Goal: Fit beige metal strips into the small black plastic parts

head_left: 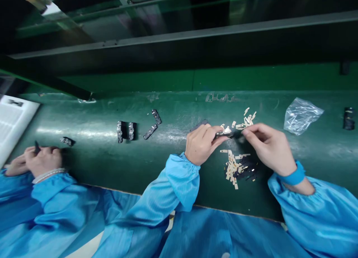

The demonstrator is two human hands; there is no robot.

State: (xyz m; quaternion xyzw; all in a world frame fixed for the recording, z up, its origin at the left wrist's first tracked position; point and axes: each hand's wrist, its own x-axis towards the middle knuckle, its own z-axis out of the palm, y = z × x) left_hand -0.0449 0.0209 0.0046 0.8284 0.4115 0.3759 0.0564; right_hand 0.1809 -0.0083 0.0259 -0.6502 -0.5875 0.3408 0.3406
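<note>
My left hand is closed on a small black part, which has whitish pieces on or just above it. To its right, my right hand is pinched, its thumb and forefinger at the edge of some loose cream-coloured strips. What those fingertips hold is too small to make out. Nearer to me, a pile of cream strips lies against a heap of small dark pieces. Another dark part shows partly behind my left hand.
Several black parts lie on the green table to the left. A clear plastic bag and a black part are at the right. At far left, a co-worker's hands hold something dark near a white sheet.
</note>
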